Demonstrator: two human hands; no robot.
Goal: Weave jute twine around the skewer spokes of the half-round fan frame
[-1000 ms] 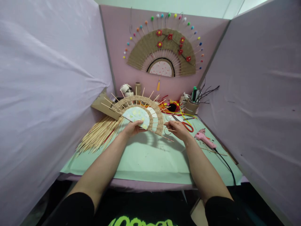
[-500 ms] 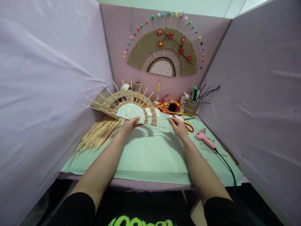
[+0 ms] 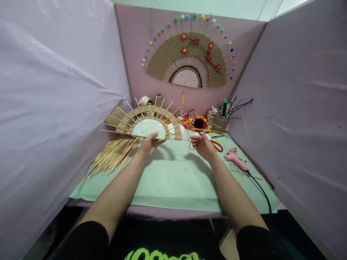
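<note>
My left hand (image 3: 148,144) grips the lower edge of a half-made fan (image 3: 149,121), a pale paper half-disc ringed by woven twine with bare skewers sticking out. I hold it upright above the green mat (image 3: 173,177). My right hand (image 3: 202,146) is pinched on a thin strand of twine (image 3: 189,141) that runs from the fan's right end. A heap of loose bamboo skewers (image 3: 115,155) lies just left of my left wrist.
A finished fan with red flowers (image 3: 188,59) hangs on the back wall. Red scissors (image 3: 217,145) and a pink glue gun (image 3: 234,159) with a black cord lie to the right. A cup of pens and twigs (image 3: 221,121), coloured wires and tape rolls crowd the back.
I have raised the fan from lying tilted toward me to standing upright and shifted it left. My right hand let go of the skewers at its right end and pulled back on the twine.
</note>
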